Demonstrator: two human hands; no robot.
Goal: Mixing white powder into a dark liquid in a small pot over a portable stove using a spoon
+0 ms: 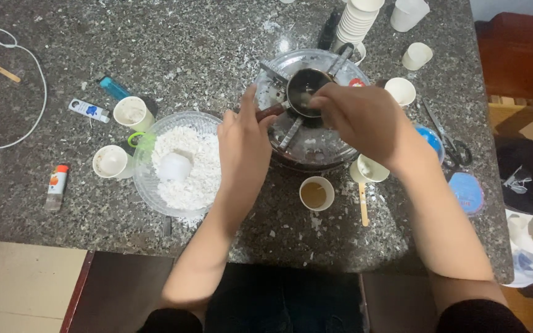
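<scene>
Left hand [243, 145] clamped on reddish handle of small dark metal pot [305, 91], pot at 2 o'clock from grip. Right hand [360, 117] over rim; closure indeterminable.

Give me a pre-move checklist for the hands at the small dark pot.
1. Left hand on the pot handle: ok.
2. Small dark pot seated on the metal stand over the big bowl: ok.
3. Right hand over the pot; what it grips: cannot tell.
4. Pot contents level: cannot tell.
5. Cup with brown liquid upright, apart from the hands: ok.
6. White flakes scattered on the counter: not ok.
</scene>
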